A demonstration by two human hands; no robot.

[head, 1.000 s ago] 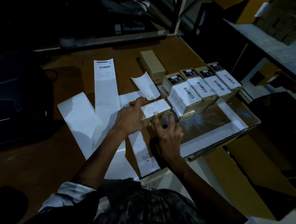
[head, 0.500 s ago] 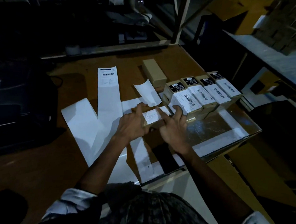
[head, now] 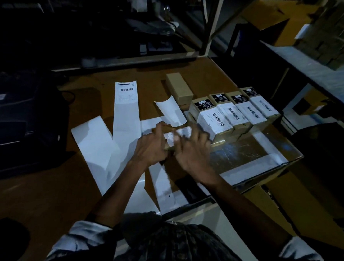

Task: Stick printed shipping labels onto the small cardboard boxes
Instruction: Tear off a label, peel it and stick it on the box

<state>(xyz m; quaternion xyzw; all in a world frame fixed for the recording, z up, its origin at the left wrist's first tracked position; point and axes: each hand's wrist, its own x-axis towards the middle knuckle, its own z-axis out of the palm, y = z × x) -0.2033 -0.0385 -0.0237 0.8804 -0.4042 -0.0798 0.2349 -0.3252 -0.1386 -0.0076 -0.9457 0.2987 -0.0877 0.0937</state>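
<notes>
Small box (head: pixel 171 139), label on top, held by left hand (head: pixel 151 149) and right hand (head: pixel 194 153).

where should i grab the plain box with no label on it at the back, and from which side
Pinch the plain box across its two long side faces, coming down from above. It lies flat on the table, long axis running away from the person, with bare table on its left. Its near right corner sits close to the labelled boxes, so grip toward the far half.
</notes>
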